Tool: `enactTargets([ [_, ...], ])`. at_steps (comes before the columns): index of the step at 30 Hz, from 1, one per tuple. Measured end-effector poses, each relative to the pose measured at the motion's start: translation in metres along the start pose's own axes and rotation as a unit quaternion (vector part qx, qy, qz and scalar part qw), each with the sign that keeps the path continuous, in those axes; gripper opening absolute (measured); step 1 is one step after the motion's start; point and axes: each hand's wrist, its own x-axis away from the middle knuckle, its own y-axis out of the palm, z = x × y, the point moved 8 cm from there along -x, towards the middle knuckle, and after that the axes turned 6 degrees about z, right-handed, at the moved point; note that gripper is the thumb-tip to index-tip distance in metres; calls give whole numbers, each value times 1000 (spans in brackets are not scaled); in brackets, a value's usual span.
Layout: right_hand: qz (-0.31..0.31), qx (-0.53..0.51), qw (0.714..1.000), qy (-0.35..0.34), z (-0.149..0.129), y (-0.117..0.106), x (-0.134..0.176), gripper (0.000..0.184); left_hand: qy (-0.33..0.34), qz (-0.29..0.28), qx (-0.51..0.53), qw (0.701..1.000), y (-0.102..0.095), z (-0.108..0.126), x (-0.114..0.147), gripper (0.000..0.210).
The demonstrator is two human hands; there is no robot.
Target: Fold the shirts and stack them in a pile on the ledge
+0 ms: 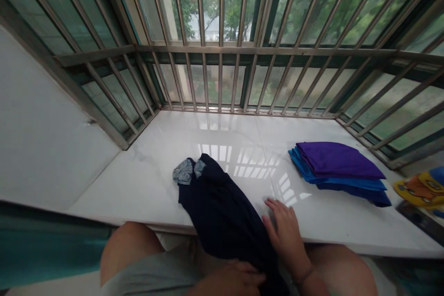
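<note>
A dark navy garment (225,208) lies on the white ledge and runs down over its front edge into my lap. At its far left end two patches of grey-white patterned cloth (183,172) show. My left hand (231,280) rests across the near part of the garment, its fingers stretched out and a little blurred. Along the garment's right edge is my right hand (286,231), open, with fingers apart; its palm side is down by the ledge and the cloth. The garment's near end is partly hidden by my hands.
A stack of folded cloth, purple (340,159) over blue (347,182), sits to the right on the white ledge (138,185). Beyond it are a yellow item (421,189) and a dark flat object (419,222). Metal window bars (221,51) enclose the ledge. My knees are at its front edge.
</note>
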Motion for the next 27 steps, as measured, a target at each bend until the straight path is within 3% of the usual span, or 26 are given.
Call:
enactTargets([
  [3,-30,1,999,-26,-24,13,5,51,-49,34,4,998,-36,-15,8,35],
  [6,-32,9,999,-34,-38,19,8,44,-195,115,-62,972,-76,-64,24,48],
  [8,-25,10,999,-19,-40,20,8,39,-264,156,-126,943,-92,-95,38,48],
  [10,-16,7,1000,5,-41,21,5,41,-282,170,-156,931,-94,-116,47,50],
  [13,-14,-13,999,27,-50,22,-7,50,-272,182,-135,935,-86,-128,51,51],
  [17,-67,-119,991,-12,-87,27,-34,26,-328,213,-9,920,-72,-126,45,56],
  [19,-79,-200,975,-47,-114,22,-42,23,-403,242,96,877,-70,-128,45,64],
  [21,-87,-256,958,-96,-143,15,-41,25,-481,280,203,805,-74,-132,48,74],
  [24,-126,-282,933,-183,-184,7,-17,21,-549,305,334,703,-88,-132,55,76],
  [27,-146,-302,912,-237,-199,0,11,17,-591,305,380,643,-101,-129,67,67],
])
